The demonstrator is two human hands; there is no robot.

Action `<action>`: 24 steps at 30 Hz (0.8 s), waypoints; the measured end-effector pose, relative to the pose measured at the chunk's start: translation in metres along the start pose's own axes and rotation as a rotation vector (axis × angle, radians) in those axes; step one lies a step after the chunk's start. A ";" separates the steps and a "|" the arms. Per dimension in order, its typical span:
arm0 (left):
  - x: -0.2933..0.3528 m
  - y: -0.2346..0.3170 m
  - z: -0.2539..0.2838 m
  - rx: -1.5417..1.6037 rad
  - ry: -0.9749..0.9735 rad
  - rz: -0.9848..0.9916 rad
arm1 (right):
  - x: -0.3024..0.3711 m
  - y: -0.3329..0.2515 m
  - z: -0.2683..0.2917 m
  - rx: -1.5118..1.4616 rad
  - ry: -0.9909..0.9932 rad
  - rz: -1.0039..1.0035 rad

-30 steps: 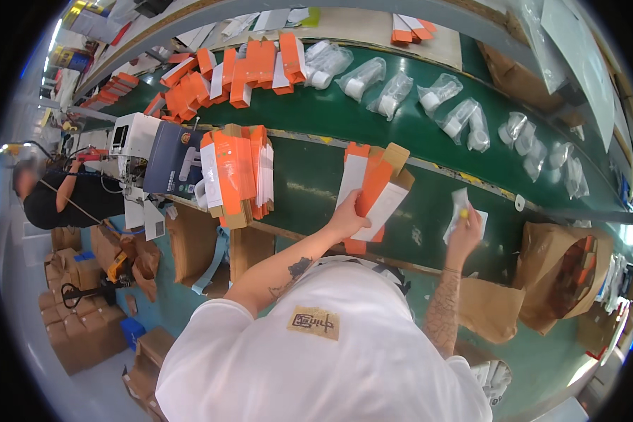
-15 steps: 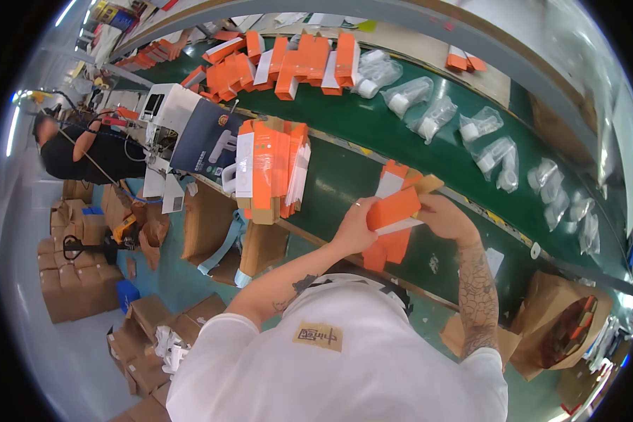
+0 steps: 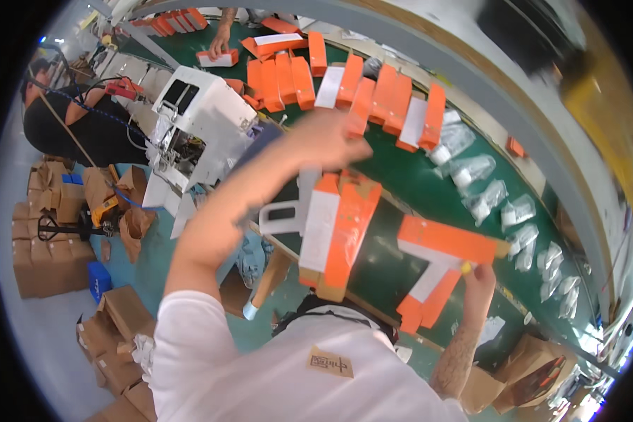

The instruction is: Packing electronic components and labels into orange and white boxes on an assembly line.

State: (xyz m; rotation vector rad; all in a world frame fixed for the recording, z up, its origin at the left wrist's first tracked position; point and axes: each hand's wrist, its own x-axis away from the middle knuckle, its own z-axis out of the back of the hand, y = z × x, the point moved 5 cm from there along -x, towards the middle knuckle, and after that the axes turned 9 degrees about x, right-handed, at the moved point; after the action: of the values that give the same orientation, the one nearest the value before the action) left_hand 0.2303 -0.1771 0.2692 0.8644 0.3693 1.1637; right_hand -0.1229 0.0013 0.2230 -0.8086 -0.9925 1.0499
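My right hand (image 3: 480, 274) is low on my right, fingers pinched on the edge of an orange and white carton (image 3: 439, 271). The carton lies just to the left of and above that hand, its long orange face running level toward the hand while a white flap slants down and left from it. My left hand (image 3: 328, 138) is raised higher and further out, loosely curled with fingers pointing right; I cannot tell whether it grips anything. Just below it stands an upright stack of orange and white cartons (image 3: 334, 228) on the green table (image 3: 394, 165). So the right hand is on the carton, and the stack sits between both hands.
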 end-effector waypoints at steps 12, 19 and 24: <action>-0.106 -0.392 0.188 -0.927 -0.122 1.089 | 0.016 0.050 -0.044 0.038 0.267 -0.278; -0.103 -0.457 0.351 -1.388 0.719 0.385 | -0.006 0.045 -0.045 0.128 0.261 -0.280; -0.153 -0.382 0.235 -0.888 0.256 0.717 | -0.009 0.031 -0.052 0.090 0.369 -0.250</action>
State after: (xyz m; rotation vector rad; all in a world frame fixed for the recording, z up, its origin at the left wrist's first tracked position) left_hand 0.5732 -0.4602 0.1042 0.0312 -0.2954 1.8887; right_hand -0.0859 -0.0019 0.1746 -0.7491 -0.7048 0.6933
